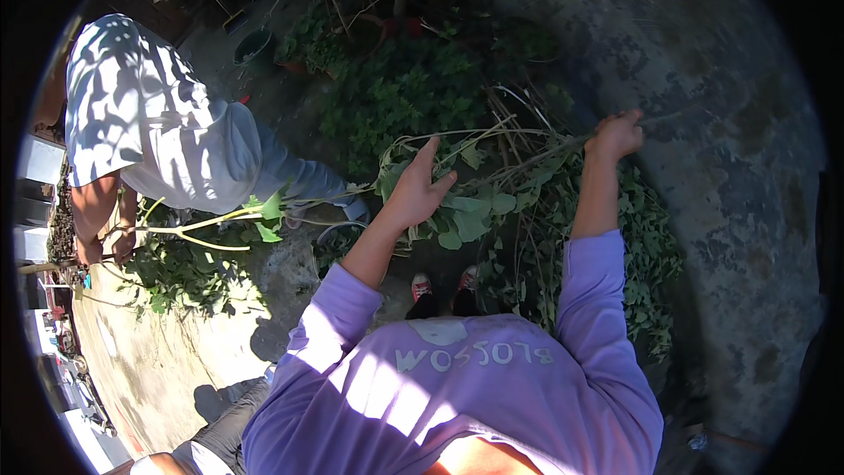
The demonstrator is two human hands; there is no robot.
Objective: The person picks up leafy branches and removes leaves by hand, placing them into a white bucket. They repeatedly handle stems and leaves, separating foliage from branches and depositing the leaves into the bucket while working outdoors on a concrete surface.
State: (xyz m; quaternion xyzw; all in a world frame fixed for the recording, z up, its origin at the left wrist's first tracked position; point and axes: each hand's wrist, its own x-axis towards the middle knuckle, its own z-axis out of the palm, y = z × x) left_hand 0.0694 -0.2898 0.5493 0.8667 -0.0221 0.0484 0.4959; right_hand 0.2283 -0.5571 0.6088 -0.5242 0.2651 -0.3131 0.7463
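My right hand (616, 135) is closed around the end of a long leafy plant stem (547, 155), held out to the right. From that fist the stem slants back toward the left, its green leaves (471, 214) hanging limp below it. Near the leaves, my left hand (417, 191) has thumb and index finger spread; its other fingers are partly hidden. Beneath my right arm lies a heap of leafy cut branches (643, 257), with bare stalks showing among the leaves.
At the left, another person (165, 125) bends over, hands on a thick branching stalk (181, 231). Leafy cuttings (198, 277) lie below it. A bucket (336, 237) stands near my shoes (422, 285). Potted plants (402, 92) grow ahead, beside a dark green bucket (254, 47). Concrete floor (719, 145) extends right.
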